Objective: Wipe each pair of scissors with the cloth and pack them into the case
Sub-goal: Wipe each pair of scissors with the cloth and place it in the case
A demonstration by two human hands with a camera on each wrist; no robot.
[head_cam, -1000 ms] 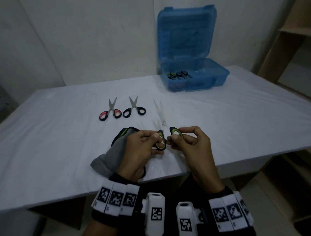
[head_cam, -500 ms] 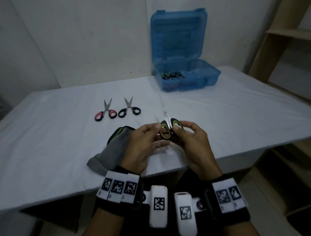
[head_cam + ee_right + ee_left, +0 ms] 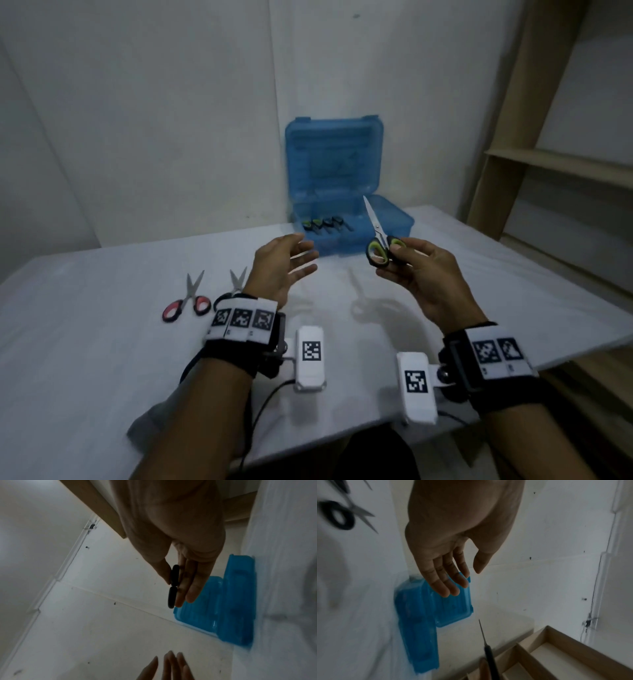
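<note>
Green-handled steel scissors pinched in right hand, left hand spread empty, before open blue plastic case at table's far edge.

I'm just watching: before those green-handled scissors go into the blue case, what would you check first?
1. Grip: right hand pinches the green-handled scissors by the handles: ok.
2. Blades closed, pointing away from the person: ok.
3. Blue case open, lid upright: ok.
4. Free room in the case beside the scissors already packed: cannot tell.
5. Left hand open, holding nothing, left of the path to the case: ok.
6. Blades wiped clean: cannot tell.
</note>
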